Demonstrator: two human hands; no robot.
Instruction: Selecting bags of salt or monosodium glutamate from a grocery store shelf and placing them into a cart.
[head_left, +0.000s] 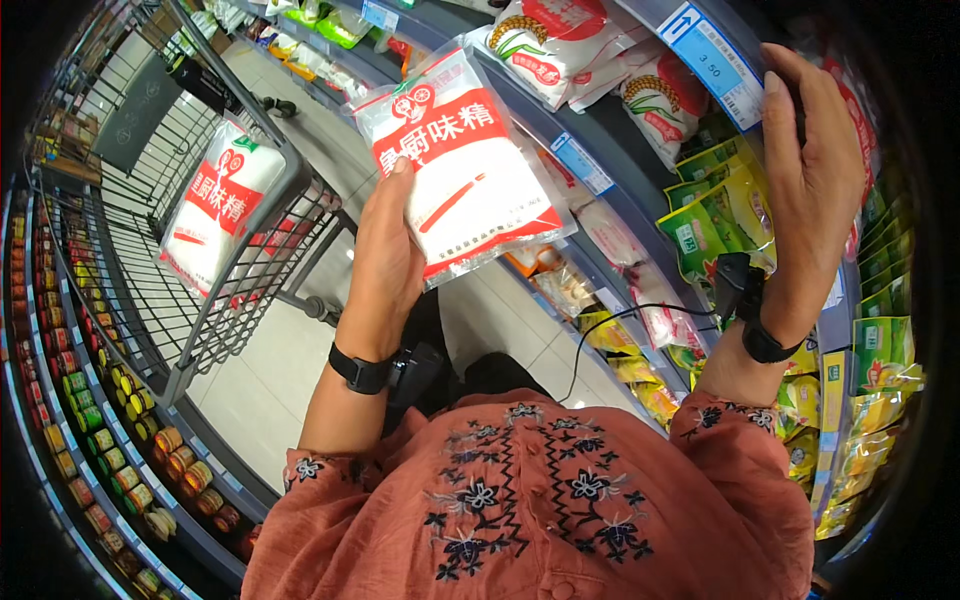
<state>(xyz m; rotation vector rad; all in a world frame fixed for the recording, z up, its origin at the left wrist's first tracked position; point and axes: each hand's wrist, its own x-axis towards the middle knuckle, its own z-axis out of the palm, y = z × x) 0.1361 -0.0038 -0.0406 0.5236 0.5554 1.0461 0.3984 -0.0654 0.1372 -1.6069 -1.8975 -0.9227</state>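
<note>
My left hand (386, 251) holds a red and white plastic bag of seasoning (469, 172) by its left edge, thumb on the front and the other fingers hidden behind. At the shelf on the right, my right hand (814, 172) is raised beside a blue price tag (712, 67), fingers curved; no item shows in its grip, and its fingertips are near the shelf edge. Below that tag lie green and yellow packets (720, 210). In the shopping cart at the left a similar red and white bag (223, 206) lies tilted, with more red and white packaging under it.
The wire shopping cart (187, 367) stands on the tiled floor at my left. Beyond it, a long shelf (97, 442) carries rows of jars. White bags with red print (547, 37) fill part of the right shelf. A black cable (581, 341) hangs between the shelf and my body.
</note>
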